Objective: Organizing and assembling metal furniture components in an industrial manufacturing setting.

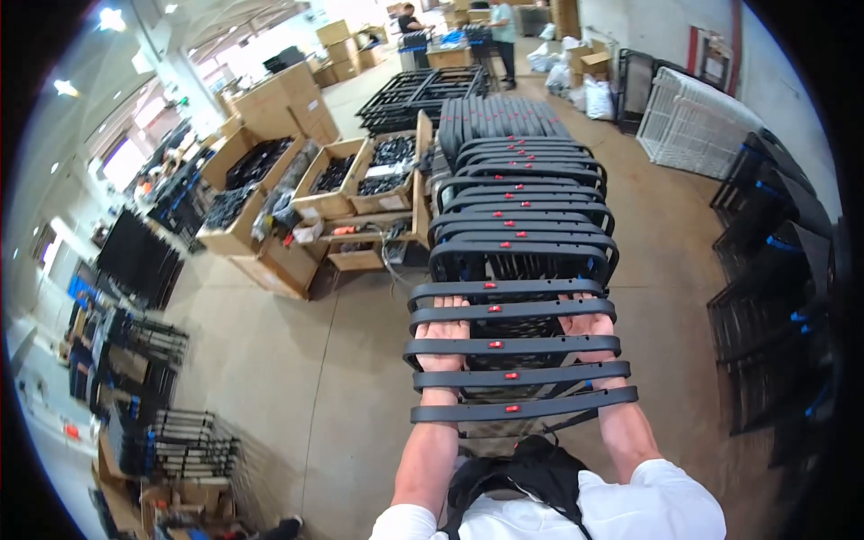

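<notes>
Five dark bars (549, 343) over two upturned hands

Seen from the head, both forearms reach forward from the lower edge, coming out of white sleeves (679, 495). The curved bars lie one behind another across the forearms and hands, each with a small red tag (496, 345) near its middle. The left hand (444, 330) is palm up under the left ends of the bars, its fingers (453, 302) straight, spread little and not closed round anything. The right hand (589, 326) is likewise palm up under the right ends, its fingers open; bars hide parts of both.

Just ahead of the hands stands a long row of similar dark frames (540, 246), also with red tags. To its left are wooden boxes (324, 207) with dark parts (335, 174) inside. White wire panels (693, 126) lean near the right wall, and more black frames (783, 243) stand nearer along that side. Two people (501, 40) stand far back, well apart from the hands. Bare floor (369, 360) shows on both sides of the row.
</notes>
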The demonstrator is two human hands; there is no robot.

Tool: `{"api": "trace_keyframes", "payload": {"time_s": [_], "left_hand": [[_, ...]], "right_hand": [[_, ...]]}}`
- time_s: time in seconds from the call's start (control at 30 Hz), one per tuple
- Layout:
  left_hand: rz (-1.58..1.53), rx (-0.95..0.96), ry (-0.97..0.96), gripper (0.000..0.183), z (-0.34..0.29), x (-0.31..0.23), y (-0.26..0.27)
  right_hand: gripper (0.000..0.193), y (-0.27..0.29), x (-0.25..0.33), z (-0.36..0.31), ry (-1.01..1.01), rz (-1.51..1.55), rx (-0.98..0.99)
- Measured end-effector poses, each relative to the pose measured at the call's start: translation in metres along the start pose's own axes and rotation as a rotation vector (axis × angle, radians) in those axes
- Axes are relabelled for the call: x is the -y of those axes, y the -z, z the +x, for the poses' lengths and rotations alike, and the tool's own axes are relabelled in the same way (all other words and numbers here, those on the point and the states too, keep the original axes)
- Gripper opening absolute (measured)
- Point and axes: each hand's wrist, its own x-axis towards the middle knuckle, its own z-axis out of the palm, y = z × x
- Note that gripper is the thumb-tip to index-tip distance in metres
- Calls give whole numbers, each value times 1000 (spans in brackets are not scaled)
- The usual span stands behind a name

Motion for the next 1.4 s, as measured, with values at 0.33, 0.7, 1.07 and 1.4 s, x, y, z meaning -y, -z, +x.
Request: {"api": "trace_keyframes", "payload": {"time_s": [0.33, 0.7, 1.07, 1.4], "left_hand": [[175, 55, 152, 61, 74, -20, 37], [-49, -181, 182, 66, 117, -25, 28], [412, -125, 550, 41, 117, -17, 108], [1545, 447, 1260, 47, -17, -84, -25]], "right_hand": [[44, 1, -15, 36, 187, -67, -14], [46, 34, -23, 87, 125, -56, -181], [19, 74, -30, 100, 391, -1677, -132], [20, 104, -98, -31, -139, -1532, -81]]}}
